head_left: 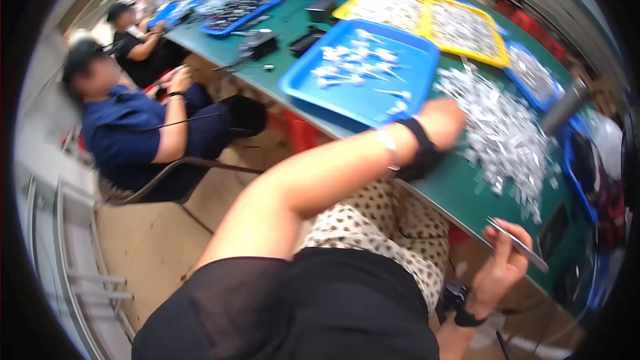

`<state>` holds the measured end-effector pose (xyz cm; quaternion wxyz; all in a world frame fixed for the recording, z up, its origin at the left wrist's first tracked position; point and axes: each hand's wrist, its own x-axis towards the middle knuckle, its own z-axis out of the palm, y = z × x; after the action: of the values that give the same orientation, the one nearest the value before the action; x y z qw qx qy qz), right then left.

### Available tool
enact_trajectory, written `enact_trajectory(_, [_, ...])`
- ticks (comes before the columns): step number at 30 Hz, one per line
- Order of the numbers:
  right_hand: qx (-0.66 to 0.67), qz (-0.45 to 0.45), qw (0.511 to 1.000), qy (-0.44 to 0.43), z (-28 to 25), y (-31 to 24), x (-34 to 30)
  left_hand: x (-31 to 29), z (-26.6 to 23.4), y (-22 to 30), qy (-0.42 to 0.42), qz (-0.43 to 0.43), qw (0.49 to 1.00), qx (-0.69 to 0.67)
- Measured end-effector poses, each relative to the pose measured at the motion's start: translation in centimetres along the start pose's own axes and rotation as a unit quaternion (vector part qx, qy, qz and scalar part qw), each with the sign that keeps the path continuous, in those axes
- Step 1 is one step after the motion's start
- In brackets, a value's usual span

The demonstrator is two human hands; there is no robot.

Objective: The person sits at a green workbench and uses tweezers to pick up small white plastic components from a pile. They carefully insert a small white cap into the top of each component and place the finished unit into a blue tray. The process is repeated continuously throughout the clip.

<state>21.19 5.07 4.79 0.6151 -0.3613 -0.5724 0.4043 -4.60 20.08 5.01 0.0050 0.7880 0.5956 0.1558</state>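
— Green worktable [460,190]: what lies nearest the wearer?

— Right hand [503,263], at the table's near edge, fingers curled about a thin metal strip [520,247].

— And beyond it?

— Left hand [443,120], wrist banded in black, rests on a heap of small silvery parts [507,137]; its fingers are hidden, so its opening cannot be told.

— Farther still?

— Blue tray [363,97] holding scattered parts, then yellow trays [427,17]. Seated person [133,127] at left.

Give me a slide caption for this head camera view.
Left hand reaches into a pile of small silver parts on a green table; right hand holds a thin metal strip.
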Motion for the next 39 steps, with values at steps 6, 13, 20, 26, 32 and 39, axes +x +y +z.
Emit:
enact_trajectory(6, [0.003,0.018,1.0,-0.003,-1.3,0.8,0.4,-1.7,-0.4,0.4,0.029,0.005,0.999,-0.041])
enact_trajectory(13, [0.09,0.054,0.994,-0.017,-0.9,1.3,-0.3,-9.8,-2.4,4.4,0.185,-0.01,0.882,-0.432])
enact_trajectory(20, [0.199,0.095,0.971,-0.094,4.6,1.5,-3.0,-19.4,1.8,8.6,0.107,-0.125,0.737,-0.656])
enact_trajectory(26, [0.13,0.083,0.983,-0.099,4.8,1.6,-3.7,-19.4,2.3,8.8,0.118,-0.153,0.71,-0.677])
enact_trajectory(32, [0.061,0.056,0.991,-0.109,4.8,1.6,-4.2,-19.6,2.8,8.7,0.153,-0.127,0.782,-0.591])
enact_trajectory(39, [-0.006,0.025,0.993,-0.113,4.9,1.7,-4.3,-19.6,3.8,8.9,0.188,-0.085,0.828,-0.522])
